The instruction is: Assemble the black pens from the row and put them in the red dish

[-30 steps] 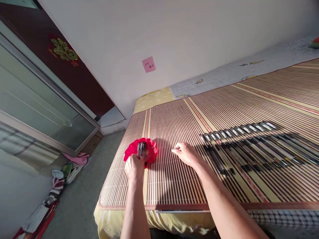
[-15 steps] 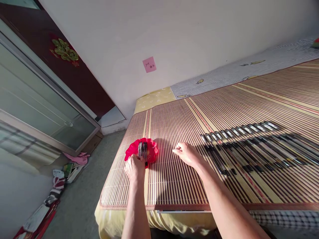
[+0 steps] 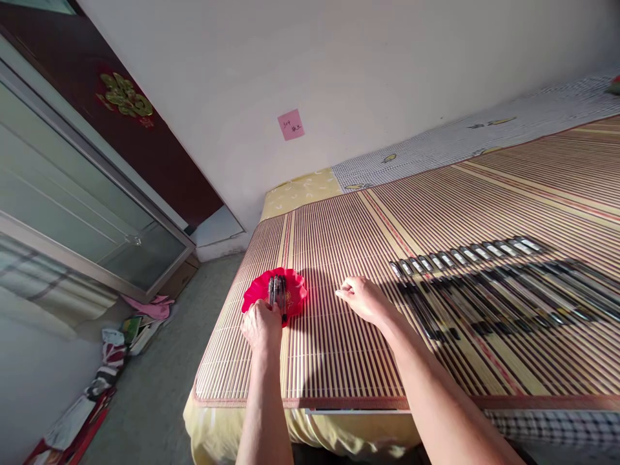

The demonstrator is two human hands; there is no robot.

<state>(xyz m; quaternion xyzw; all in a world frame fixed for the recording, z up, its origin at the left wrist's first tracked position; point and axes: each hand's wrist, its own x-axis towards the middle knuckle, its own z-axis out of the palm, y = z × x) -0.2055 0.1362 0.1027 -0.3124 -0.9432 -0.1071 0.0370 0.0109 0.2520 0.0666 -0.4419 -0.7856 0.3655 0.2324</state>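
A red flower-shaped plate (image 3: 294,292) lies on the striped bamboo mat (image 3: 349,232) near the bed's left corner. My left hand (image 3: 261,326) is closed on a small bunch of black pens (image 3: 277,292), holding them over the plate. My right hand (image 3: 365,300) rests on the mat to the right of the plate, fingers curled and pinched together; I cannot make out anything in them. To its right, several black pens (image 3: 484,278) lie side by side in a long row.
The bed's front edge (image 3: 339,403) runs just below my arms. A wall with a pink note (image 3: 290,124) stands behind. On the left are a glass-panelled door (image 3: 72,213) and clutter on the floor (image 3: 111,349).
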